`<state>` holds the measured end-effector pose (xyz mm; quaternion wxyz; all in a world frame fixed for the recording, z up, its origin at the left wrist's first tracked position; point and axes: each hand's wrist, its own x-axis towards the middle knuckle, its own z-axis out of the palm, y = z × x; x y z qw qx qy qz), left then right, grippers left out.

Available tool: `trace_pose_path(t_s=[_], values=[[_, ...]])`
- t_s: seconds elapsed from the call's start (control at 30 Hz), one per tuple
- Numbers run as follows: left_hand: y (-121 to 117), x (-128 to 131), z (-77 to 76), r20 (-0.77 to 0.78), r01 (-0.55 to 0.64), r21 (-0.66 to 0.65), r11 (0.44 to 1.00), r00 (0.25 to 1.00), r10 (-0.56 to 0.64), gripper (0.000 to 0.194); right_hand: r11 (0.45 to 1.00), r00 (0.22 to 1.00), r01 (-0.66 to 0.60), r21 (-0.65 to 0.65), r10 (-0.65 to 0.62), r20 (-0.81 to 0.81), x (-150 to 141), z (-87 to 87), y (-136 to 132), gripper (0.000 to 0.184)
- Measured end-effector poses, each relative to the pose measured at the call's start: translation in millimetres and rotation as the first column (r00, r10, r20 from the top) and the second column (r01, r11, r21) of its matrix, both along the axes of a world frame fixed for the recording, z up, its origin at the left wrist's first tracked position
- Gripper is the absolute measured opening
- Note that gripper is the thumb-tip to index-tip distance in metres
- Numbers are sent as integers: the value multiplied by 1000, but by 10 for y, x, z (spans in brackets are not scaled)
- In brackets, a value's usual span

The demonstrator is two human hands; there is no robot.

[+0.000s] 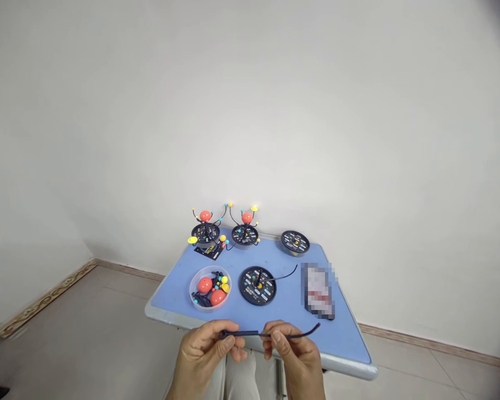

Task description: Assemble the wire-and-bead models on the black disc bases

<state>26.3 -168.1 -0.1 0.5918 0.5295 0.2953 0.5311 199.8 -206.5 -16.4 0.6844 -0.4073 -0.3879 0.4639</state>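
Between thumb and fingers, my left hand (208, 350) pinches a black plastic tube (246, 333) with a ring at its left end. My right hand (292, 353) grips a thin curved black rod (308, 333) whose far end bends upward. Rod and tube meet end to end in the gap between my hands, just above the table's front edge. Beyond them lies a round black base (252, 294) with printed labels, carrying a central post and one curved arm (285, 276). To its left stands a clear round tub (193, 289) of red, yellow and small blue balls with black parts.
Two assembled planet models with red balls (205, 215) (246, 218) stand at the back of the blue table (175, 294). A black card (208, 251) lies by the left one. Another black base (295, 242) is back right; a pixelated item (319, 291) lies at right.
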Motion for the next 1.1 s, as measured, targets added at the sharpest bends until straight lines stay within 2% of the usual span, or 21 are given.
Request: trace_pose_path(t_s=[0.5, 0.8, 0.97, 1.1], values=[[10, 18, -79, 69, 64, -105, 992, 996, -57, 23, 1000, 1000, 11, 4, -11, 9, 25, 31, 8, 22], [21, 19, -103, 131, 99, -234, 967, 989, -70, 28, 1000, 1000, 20, -19, -20, 19, -8, 76, -31, 21], [8, 25, -96, 109, 104, -235, 966, 991, -80, 29, 996, 997, 73, -43, -72, 14, -36, 119, -22, 22], [2, 51, -100, 93, 97, -235, 967, 993, -77, 30, 998, 999, 39, -41, -37, 35, -17, 138, -21, 21]])
